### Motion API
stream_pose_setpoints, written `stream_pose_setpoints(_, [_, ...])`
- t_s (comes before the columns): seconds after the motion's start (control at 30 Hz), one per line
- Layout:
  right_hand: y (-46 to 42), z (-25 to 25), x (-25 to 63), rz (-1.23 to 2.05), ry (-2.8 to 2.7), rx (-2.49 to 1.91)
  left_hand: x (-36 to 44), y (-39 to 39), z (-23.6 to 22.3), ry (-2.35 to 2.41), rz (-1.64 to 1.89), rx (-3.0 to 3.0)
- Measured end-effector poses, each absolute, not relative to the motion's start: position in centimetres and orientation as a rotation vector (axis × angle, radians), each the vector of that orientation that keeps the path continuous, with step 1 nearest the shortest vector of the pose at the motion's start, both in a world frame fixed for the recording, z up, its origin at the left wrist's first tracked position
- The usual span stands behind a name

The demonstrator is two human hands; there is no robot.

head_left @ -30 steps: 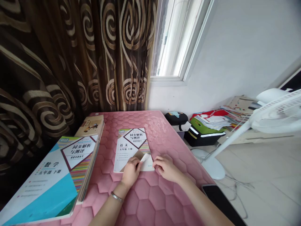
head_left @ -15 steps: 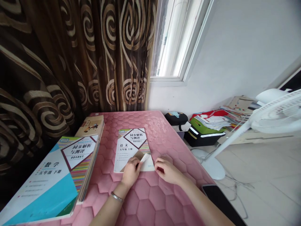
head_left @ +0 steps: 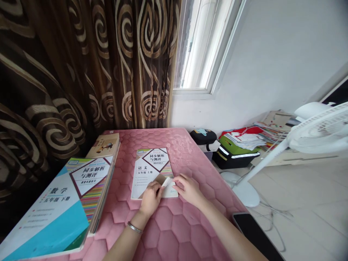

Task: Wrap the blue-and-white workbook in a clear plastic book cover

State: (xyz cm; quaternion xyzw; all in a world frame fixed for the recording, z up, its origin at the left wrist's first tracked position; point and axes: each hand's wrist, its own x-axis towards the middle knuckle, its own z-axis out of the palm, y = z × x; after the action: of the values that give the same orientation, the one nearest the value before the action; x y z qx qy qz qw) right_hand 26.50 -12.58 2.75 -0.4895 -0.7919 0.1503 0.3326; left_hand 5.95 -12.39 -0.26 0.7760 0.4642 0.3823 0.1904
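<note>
At the far left hangs a brown curtain (head_left: 81,65) with swirl patterns. On the pink quilted counter (head_left: 174,232), a stack of workbooks (head_left: 67,195) lies at the left edge. In the middle lies a single workbook (head_left: 152,168), flat, cover up. Our left hand (head_left: 150,197) rests on its near edge, fingers pinching the lifted near right corner of the cover. Our right hand (head_left: 189,188) sits just beside that corner, fingers loosely curled, fingertips touching the book's right edge. A dark phone (head_left: 252,230) lies at the counter's near right edge. On the floor to the right stands a white fan (head_left: 312,134).
</note>
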Motion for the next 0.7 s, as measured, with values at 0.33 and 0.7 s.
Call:
stream_pose_setpoints(0.33, [-10.6,3.3,25.1,0.409,-2.029,-1.230,5.9,-12.6,-0.1,1.278,1.070,2.316])
stream_pose_setpoints(0.7, [-14.5,1.2,29.3,-0.061,-2.569,-1.218,6.1,-13.0,-1.5,1.342,0.988,2.563])
